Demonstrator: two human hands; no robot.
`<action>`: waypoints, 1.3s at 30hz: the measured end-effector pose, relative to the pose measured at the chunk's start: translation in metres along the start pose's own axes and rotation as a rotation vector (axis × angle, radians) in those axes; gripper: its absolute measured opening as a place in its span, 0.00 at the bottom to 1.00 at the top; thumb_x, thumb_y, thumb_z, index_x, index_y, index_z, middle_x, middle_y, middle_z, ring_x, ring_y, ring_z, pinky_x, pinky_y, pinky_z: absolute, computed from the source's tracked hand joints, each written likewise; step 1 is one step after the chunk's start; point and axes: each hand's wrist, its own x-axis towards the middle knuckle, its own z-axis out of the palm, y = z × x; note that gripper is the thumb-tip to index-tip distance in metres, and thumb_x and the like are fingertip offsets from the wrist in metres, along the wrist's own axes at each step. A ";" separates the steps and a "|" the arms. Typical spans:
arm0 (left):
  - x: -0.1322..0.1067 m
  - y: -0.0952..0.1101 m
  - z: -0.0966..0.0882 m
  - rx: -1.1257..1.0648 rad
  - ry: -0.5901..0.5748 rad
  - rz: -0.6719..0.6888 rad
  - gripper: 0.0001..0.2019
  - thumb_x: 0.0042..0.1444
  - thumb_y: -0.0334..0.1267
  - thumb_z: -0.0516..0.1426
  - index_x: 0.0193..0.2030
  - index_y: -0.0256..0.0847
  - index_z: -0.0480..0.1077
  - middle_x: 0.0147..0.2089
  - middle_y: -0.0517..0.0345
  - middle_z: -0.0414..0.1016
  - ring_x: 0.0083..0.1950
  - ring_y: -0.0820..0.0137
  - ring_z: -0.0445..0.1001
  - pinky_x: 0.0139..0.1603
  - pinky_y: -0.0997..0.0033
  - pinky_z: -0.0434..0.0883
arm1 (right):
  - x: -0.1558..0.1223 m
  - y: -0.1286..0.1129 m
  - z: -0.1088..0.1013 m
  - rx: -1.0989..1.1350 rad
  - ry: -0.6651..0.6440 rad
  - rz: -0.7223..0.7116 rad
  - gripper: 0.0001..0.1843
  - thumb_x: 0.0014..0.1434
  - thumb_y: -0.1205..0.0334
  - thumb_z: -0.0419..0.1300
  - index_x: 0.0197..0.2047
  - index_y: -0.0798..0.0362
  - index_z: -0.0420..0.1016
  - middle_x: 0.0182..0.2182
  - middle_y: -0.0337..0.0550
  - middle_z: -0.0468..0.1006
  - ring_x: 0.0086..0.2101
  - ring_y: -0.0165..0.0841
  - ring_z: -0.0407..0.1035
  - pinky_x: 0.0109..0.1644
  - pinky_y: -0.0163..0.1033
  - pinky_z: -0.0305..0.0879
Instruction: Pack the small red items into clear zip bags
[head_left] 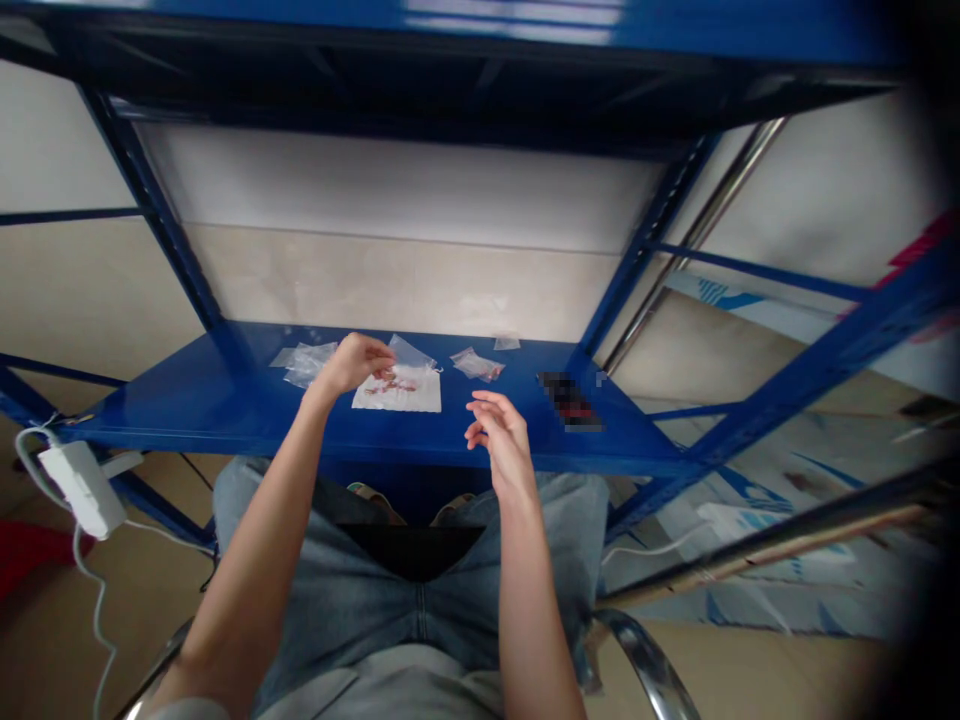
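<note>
My left hand (pixel 358 362) is closed in a pinch over the blue shelf, at the near-left edge of a clear plastic bag (pixel 409 353). Under the fingers lies a white cloth or paper piece (pixel 412 401) bearing several small reddish-brown pieces (pixel 396 385), too small to name. My right hand (pixel 498 432) hovers over the front of the shelf, fingers apart and nothing in them. Beyond it rests a small clear bag with reddish contents (pixel 478 365). Left of my left hand, several clear plastic bags (pixel 309 362) lie in a loose pile.
The blue metal shelf (pixel 225 400) has an upper deck above and posts at both sides. Another small clear bag (pixel 507 341) lies at the back. A dark pixelated object (pixel 570 402) sits at the right. A white power strip (pixel 82 488) hangs at the left.
</note>
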 end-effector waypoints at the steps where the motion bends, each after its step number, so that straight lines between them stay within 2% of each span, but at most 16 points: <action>1: 0.014 0.003 -0.008 0.093 -0.057 0.004 0.06 0.48 0.34 0.63 0.32 0.33 0.77 0.26 0.51 0.79 0.26 0.69 0.75 0.30 0.71 0.70 | 0.000 0.000 0.000 -0.011 -0.003 0.007 0.21 0.53 0.52 0.67 0.48 0.52 0.74 0.40 0.41 0.76 0.22 0.25 0.69 0.19 0.30 0.64; 3: 0.039 0.009 -0.020 0.249 -0.160 0.012 0.04 0.47 0.31 0.61 0.30 0.34 0.77 0.25 0.52 0.78 0.25 0.70 0.74 0.30 0.72 0.68 | 0.000 0.001 0.002 -0.030 -0.011 0.015 0.21 0.53 0.52 0.67 0.48 0.52 0.74 0.40 0.42 0.76 0.23 0.25 0.70 0.19 0.30 0.64; 6: 0.062 0.012 -0.031 0.408 -0.257 0.020 0.04 0.45 0.27 0.59 0.27 0.36 0.76 0.24 0.54 0.77 0.26 0.70 0.74 0.31 0.72 0.67 | 0.000 0.003 0.003 -0.046 -0.021 0.019 0.21 0.53 0.51 0.66 0.48 0.51 0.74 0.40 0.42 0.76 0.23 0.26 0.70 0.20 0.29 0.64; 10: 0.076 0.009 -0.033 0.513 -0.402 0.027 0.07 0.43 0.26 0.57 0.25 0.37 0.77 0.24 0.55 0.77 0.28 0.68 0.75 0.33 0.70 0.67 | 0.001 0.005 0.002 -0.062 -0.023 0.025 0.21 0.53 0.51 0.66 0.48 0.51 0.75 0.40 0.43 0.76 0.24 0.27 0.71 0.19 0.29 0.63; 13: 0.080 0.005 -0.030 0.538 -0.463 0.039 0.08 0.42 0.26 0.56 0.24 0.38 0.76 0.23 0.55 0.77 0.27 0.70 0.73 0.31 0.72 0.65 | 0.002 0.006 0.000 -0.067 -0.021 0.023 0.21 0.52 0.51 0.66 0.47 0.51 0.75 0.40 0.43 0.77 0.24 0.27 0.71 0.19 0.29 0.63; 20: 0.079 0.009 -0.026 0.588 -0.438 0.107 0.07 0.42 0.27 0.56 0.23 0.38 0.75 0.21 0.58 0.75 0.25 0.73 0.70 0.28 0.74 0.61 | 0.003 0.006 -0.003 -0.070 -0.024 0.023 0.19 0.52 0.51 0.66 0.45 0.52 0.76 0.39 0.43 0.77 0.24 0.27 0.71 0.20 0.29 0.63; 31: 0.075 0.005 -0.026 0.650 -0.435 0.051 0.06 0.44 0.28 0.61 0.31 0.37 0.78 0.27 0.58 0.79 0.26 0.73 0.71 0.29 0.75 0.60 | 0.003 0.007 -0.003 -0.069 -0.050 0.019 0.17 0.53 0.51 0.65 0.43 0.52 0.76 0.36 0.42 0.77 0.25 0.28 0.71 0.20 0.29 0.63; 39: 0.071 0.014 -0.030 0.573 -0.419 0.031 0.07 0.46 0.25 0.58 0.28 0.37 0.78 0.27 0.55 0.80 0.27 0.72 0.73 0.31 0.74 0.64 | 0.004 0.009 -0.004 -0.072 -0.051 0.017 0.17 0.54 0.51 0.65 0.42 0.52 0.76 0.35 0.42 0.77 0.24 0.27 0.70 0.20 0.29 0.63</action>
